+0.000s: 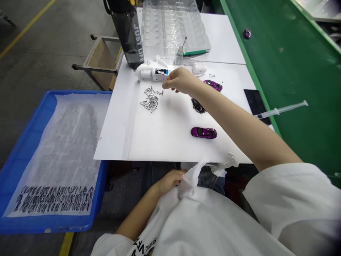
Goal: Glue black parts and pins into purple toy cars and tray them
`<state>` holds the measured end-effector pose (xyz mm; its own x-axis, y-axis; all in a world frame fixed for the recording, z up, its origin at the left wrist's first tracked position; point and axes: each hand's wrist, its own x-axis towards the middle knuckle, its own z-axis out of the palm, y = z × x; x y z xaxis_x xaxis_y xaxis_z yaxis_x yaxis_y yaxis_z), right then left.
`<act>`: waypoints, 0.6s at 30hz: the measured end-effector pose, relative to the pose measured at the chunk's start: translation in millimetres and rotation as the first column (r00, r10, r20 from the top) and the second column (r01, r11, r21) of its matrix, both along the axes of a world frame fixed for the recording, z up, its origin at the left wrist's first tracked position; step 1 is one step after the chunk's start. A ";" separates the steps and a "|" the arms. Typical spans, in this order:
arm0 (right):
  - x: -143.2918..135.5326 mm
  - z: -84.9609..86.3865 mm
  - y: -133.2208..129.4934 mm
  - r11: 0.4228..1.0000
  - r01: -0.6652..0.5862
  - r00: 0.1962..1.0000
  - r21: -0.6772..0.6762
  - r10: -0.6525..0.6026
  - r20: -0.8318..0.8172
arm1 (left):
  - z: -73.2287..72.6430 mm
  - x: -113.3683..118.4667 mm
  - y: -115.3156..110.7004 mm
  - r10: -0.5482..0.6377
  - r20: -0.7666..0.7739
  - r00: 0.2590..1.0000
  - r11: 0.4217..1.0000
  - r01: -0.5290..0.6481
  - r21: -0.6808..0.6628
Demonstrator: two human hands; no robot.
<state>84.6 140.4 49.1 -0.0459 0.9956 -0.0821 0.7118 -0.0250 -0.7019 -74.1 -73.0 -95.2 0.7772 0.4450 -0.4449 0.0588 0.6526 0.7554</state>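
Observation:
My right hand (181,81) reaches over the white board, thumb and fingers pinched on a thin dark piece (163,91) beside a loose pile of similar thin pieces (150,103). Down in my lap, at the board's front edge, my left hand (170,181) has its fingers closed at a white tissue (192,177). A purple toy car (204,133) rests on the board near its front; another purple car (213,85) is farther back, beyond my right forearm. Partly behind that forearm lies a heap of small black parts (198,106).
A blue tray (99,185) with rows of dark pieces on white sheet stands left. At the back are a dark bottle (130,39), white tube (154,74) and clear plastic trays (173,28). A syringe (282,110) and black phone (255,103) lie right, near the green surface (293,71).

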 end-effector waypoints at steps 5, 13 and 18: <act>29.6 29.4 -136.6 0.987 -0.076 0.957 0.144 0.113 -0.267 | -13.1 24.6 -9.1 -0.015 0.008 1.000 0.957 0.017 -0.291; 45.6 -60.0 -288.3 0.979 0.055 0.963 0.199 0.000 -0.268 | 6.7 39.7 -16.0 -0.079 -0.013 0.997 0.937 0.070 -0.341; 47.3 -72.6 -292.3 0.966 -0.019 0.997 0.259 0.037 -0.067 | 26.5 46.8 -17.0 0.010 -0.110 0.994 0.988 -0.027 -0.153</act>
<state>131.9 -151.9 -23.5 -0.0704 0.9808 0.1817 0.6579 0.1825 -0.7307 -27.3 -90.0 -68.7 0.7127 0.3784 -0.5907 0.1216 0.7627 0.6353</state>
